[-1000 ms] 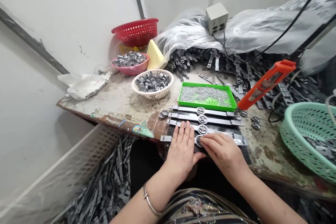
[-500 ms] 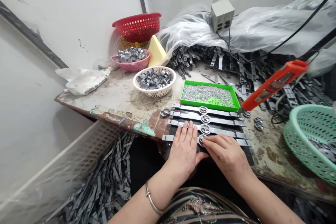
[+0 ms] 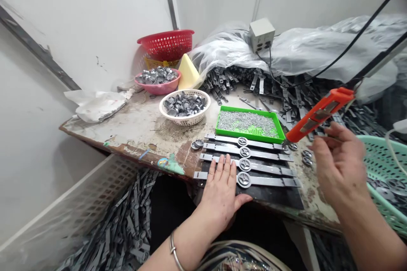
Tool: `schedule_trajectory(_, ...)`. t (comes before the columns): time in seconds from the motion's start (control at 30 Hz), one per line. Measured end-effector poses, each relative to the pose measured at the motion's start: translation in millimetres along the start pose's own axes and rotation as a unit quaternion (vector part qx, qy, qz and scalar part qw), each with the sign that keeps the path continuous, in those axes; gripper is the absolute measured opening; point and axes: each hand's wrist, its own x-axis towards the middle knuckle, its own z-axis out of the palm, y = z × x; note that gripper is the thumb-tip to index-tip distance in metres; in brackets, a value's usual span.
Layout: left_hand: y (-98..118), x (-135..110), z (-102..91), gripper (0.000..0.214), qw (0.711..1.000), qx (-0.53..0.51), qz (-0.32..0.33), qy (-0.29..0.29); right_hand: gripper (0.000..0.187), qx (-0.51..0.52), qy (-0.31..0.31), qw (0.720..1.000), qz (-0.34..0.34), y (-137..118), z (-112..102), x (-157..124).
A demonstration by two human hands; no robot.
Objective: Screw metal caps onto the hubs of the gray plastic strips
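My left hand [image 3: 219,194] lies flat with its fingers stretched over the left part of the nearest grey strap [image 3: 270,181]. Several such straps, each with a round spoked piece [image 3: 243,179] at its middle, lie in parallel rows on a black board [image 3: 280,197]. Off the board to the right, my right hand [image 3: 343,173] is raised with its fingers loosely curved and apart, and I see nothing in it. Just beyond its fingertips, an orange electric screwdriver [image 3: 318,116] leans with its tip low by the far straps' right ends.
A green tray [image 3: 248,135] of small screws sits behind the straps. Farther left stand a white basket [image 3: 186,122] and a pink bowl [image 3: 159,89] of round parts. A mint basket [image 3: 378,146] is at the right; a power box [image 3: 262,36] rests on plastic-covered straps.
My right hand has left the round piece on the nearest strap and moved right and up beside the screwdriver. The left hand stays on the straps. The view has shifted slightly.
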Motion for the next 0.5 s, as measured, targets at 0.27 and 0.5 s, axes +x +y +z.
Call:
schedule_trajectory(0.27,-6,26,-9.8,0.085,0.999,-0.052,0.009,-0.005,0.045,0.198,-0.070,0.970,0.125,27,27,51)
schedule_trajectory(0.5,-13,67,-20.5,0.083,0.997,-0.060,0.032,-0.040,0.039,0.229,-0.083,0.954,0.177,33,46,67)
